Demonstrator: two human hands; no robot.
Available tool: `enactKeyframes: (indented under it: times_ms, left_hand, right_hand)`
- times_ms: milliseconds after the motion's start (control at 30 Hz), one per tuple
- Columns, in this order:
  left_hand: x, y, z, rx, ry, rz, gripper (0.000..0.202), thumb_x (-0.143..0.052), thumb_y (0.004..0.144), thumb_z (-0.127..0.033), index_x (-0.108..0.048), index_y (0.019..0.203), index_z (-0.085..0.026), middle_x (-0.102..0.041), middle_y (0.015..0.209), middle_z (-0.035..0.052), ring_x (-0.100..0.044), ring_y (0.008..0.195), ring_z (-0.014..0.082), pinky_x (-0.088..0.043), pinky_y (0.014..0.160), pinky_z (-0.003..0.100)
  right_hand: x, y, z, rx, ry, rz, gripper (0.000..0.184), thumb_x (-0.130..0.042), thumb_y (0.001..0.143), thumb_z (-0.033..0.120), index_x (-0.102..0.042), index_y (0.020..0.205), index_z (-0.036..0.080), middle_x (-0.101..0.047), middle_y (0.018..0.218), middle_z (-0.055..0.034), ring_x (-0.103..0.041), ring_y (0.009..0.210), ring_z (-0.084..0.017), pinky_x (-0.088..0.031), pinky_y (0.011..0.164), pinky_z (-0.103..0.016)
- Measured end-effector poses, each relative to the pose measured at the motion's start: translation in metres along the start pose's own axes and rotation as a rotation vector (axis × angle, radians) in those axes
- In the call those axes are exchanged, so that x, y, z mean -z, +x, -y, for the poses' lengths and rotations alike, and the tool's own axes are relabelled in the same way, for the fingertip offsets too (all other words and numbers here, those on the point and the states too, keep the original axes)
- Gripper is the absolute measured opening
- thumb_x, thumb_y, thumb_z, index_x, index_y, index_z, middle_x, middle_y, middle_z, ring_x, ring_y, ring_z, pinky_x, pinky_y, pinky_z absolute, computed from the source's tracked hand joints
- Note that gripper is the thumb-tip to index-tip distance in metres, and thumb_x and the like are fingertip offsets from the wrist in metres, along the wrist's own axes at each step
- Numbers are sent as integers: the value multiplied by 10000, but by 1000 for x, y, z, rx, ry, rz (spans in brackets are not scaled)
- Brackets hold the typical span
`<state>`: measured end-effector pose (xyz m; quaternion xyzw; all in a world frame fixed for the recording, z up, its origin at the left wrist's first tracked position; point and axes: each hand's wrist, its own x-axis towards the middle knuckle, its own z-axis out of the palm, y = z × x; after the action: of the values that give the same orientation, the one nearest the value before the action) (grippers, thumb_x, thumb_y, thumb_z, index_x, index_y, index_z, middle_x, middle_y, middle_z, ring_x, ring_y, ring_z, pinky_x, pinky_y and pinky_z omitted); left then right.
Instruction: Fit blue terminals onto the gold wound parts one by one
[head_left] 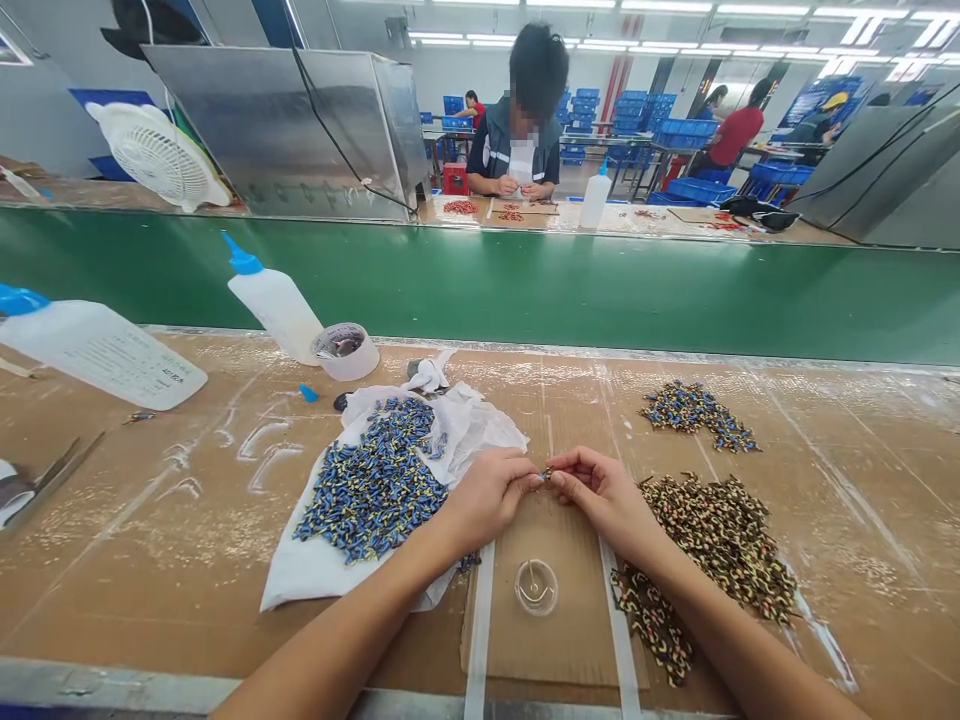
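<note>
My left hand (491, 492) and my right hand (600, 492) meet over a taped cardboard sheet (555, 640). Both are closed in a pinch, fingertips almost touching, around a tiny blue and dark piece (545, 475); its exact kind is too small to make out. Left of my left hand, a heap of small blue and yellow pieces (375, 480) lies on a white plastic bag (300, 570). Beside my right forearm spreads a pile of small black and yellow pieces (720, 540). Below my hands sits a small clear round cup (536, 588) with a thin curved item in it.
A smaller pile of mixed blue and yellow pieces (697, 415) lies at the right. White squeeze bottles (274, 305) and a tape roll (345, 350) stand at the left. Beyond the green conveyor belt (480, 280), a person (521, 130) works at the opposite bench.
</note>
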<state>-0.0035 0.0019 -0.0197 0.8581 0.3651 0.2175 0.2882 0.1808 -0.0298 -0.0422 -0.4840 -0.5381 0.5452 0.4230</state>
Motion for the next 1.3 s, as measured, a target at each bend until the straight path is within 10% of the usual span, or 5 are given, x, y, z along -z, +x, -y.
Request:
enactKeyframes:
  times_ms: [600, 1133, 1300]
  left_hand:
    - [-8, 4, -4, 149, -144, 87, 253, -483, 860, -101, -656, 686, -164, -631, 686, 3, -546, 659, 130, -353, 646, 238]
    - [6, 1, -9, 123, -189, 87, 319, -431, 922, -228, -624, 685, -138, -577, 633, 1, -497, 613, 120, -350, 601, 219]
    - [31, 0, 0, 150, -113, -57, 231, -457, 920, -274, -624, 1050, -184, -653, 827, 20, -551, 699, 146, -405, 655, 243]
  right_hand:
    - [-9, -8, -8, 90, -251, 28, 212, -438, 972, 296, -506, 797, 199, -592, 639, 5, -534, 544, -127, -411, 506, -236]
    - [-6, -4, 13, -7, 41, 80, 253, -574, 893, 423, -586, 905, 171, -647, 721, -22, -594, 622, -135, -475, 567, -241]
    - [33, 7, 14, 161, -315, -246, 258, -561, 882, 414, -632, 937, 172, -689, 770, -51, -642, 688, -181, -509, 643, -294]
